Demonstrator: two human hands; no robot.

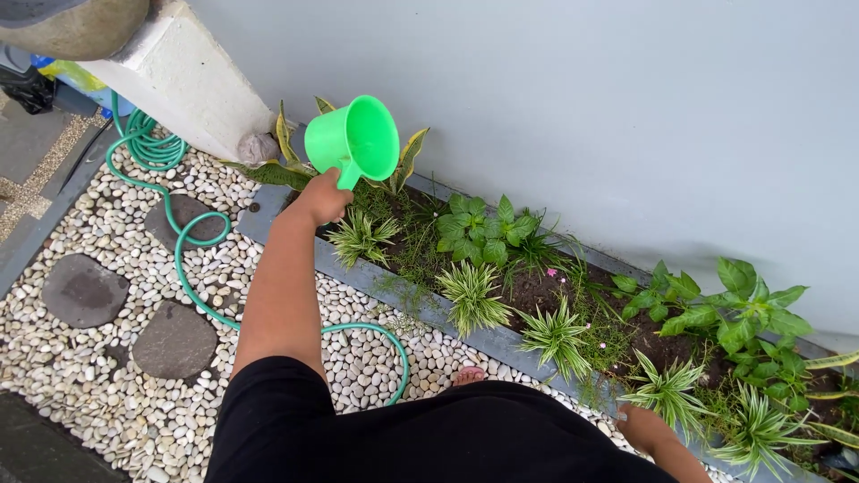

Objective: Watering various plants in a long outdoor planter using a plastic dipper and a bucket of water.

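Holding the green scoop (354, 139) by its handle, the left hand (320, 197) is closing its fingers around it above the bed (537, 295), near the wall. Tilting slowly, low over the plants (472, 295), is probably best. The right hand (640, 420) is mostly hidden; I cannot tell its fingers.

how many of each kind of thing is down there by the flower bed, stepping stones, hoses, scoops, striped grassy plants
stepping stones: 3
green hose: 1
green scoop, held in the left hand: 1
striped grassy plants: 6
total: 11
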